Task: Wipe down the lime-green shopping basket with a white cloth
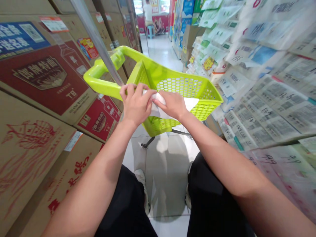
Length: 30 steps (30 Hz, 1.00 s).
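Observation:
A lime-green shopping trolley (170,74) with a perforated basket stands at an angle before me. A white cloth (191,104), perhaps paper, lies over the near rim and hangs down the basket's side. My left hand (136,102) is closed over that rim, with its thumb side on the cloth. Touching it, my right hand (173,103) is closed on a bunched part of the same cloth. The fingertips of both hands are partly hidden. No goods show in the visible part of the basket.
Stacked cartons (37,79) line the left side, with a slanting metal pole (98,39) before them. Packaged paper goods (269,98) fill the right side. A tiled aisle (160,49) runs ahead to a person (148,13) by a blue stool (150,31).

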Each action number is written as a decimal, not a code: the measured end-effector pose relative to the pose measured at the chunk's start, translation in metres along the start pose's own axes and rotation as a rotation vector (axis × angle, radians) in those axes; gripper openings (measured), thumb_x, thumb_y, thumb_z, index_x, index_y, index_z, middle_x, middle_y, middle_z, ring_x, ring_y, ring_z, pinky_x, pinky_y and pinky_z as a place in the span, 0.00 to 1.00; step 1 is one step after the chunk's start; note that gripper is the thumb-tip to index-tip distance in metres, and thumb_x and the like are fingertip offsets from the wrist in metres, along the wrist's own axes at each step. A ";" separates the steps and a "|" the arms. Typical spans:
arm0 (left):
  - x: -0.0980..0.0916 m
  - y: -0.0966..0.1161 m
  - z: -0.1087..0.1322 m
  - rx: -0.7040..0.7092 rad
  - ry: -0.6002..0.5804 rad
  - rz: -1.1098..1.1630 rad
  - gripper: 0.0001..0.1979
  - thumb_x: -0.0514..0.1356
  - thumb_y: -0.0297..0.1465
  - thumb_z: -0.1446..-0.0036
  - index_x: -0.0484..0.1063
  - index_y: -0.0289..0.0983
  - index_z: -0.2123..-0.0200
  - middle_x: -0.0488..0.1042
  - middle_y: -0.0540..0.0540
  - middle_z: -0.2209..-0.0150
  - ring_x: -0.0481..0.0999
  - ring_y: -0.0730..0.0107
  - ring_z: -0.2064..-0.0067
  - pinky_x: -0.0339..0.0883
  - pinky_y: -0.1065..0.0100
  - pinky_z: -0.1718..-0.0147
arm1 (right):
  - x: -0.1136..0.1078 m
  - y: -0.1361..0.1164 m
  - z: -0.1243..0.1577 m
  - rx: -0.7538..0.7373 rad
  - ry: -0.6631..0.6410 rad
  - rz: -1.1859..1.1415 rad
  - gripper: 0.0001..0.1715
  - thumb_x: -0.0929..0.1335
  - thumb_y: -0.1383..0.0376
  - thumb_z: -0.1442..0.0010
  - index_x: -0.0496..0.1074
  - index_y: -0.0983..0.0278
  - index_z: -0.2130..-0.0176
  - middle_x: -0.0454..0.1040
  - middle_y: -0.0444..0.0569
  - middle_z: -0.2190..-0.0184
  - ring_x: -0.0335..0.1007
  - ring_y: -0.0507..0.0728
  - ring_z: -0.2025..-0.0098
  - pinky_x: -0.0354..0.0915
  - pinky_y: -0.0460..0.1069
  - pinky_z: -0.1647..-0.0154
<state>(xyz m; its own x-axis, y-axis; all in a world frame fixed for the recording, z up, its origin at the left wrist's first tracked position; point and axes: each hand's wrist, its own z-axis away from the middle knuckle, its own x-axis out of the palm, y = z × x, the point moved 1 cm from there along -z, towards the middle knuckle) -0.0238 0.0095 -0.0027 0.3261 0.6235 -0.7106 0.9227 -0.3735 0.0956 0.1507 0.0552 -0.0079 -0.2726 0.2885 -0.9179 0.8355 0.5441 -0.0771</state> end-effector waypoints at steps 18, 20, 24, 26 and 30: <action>0.004 0.010 -0.005 -0.078 0.024 0.058 0.13 0.57 0.40 0.30 0.80 0.50 0.49 0.78 0.42 0.43 0.64 0.37 0.33 0.44 0.33 0.32 | -0.005 0.025 0.003 0.101 -0.097 0.003 0.39 0.59 0.36 0.27 0.79 0.61 0.45 0.84 0.60 0.50 0.78 0.71 0.49 0.62 0.55 0.56; 0.002 0.010 -0.004 -0.079 0.017 0.055 0.14 0.57 0.40 0.31 0.79 0.49 0.47 0.77 0.42 0.40 0.64 0.37 0.33 0.44 0.34 0.32 | -0.003 0.012 -0.001 0.098 -0.063 -0.001 0.37 0.58 0.38 0.25 0.78 0.62 0.44 0.84 0.59 0.50 0.78 0.70 0.50 0.62 0.55 0.56; 0.001 0.004 -0.001 -0.086 -0.016 0.038 0.16 0.58 0.40 0.33 0.78 0.46 0.46 0.75 0.41 0.38 0.64 0.36 0.32 0.43 0.34 0.31 | -0.001 0.010 -0.004 0.072 -0.052 -0.019 0.39 0.57 0.36 0.26 0.79 0.61 0.45 0.84 0.59 0.51 0.78 0.69 0.50 0.62 0.55 0.55; 0.003 0.000 -0.001 -0.096 -0.004 0.020 0.16 0.59 0.40 0.34 0.77 0.45 0.46 0.75 0.40 0.39 0.65 0.36 0.31 0.43 0.35 0.30 | 0.000 0.020 -0.003 0.071 -0.071 -0.018 0.41 0.58 0.34 0.28 0.80 0.61 0.47 0.84 0.59 0.51 0.78 0.70 0.50 0.63 0.55 0.55; 0.007 -0.005 -0.001 -0.141 0.032 0.027 0.16 0.61 0.42 0.36 0.76 0.43 0.48 0.75 0.39 0.39 0.64 0.36 0.30 0.41 0.35 0.28 | -0.001 0.055 0.006 0.139 -0.129 0.018 0.45 0.60 0.29 0.33 0.82 0.61 0.52 0.85 0.60 0.53 0.78 0.70 0.51 0.64 0.55 0.56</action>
<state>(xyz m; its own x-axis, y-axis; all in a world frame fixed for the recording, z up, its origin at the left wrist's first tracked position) -0.0260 0.0165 -0.0071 0.3556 0.6367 -0.6842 0.9325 -0.2917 0.2132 0.1994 0.0799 -0.0130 -0.2011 0.1894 -0.9611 0.8999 0.4233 -0.1049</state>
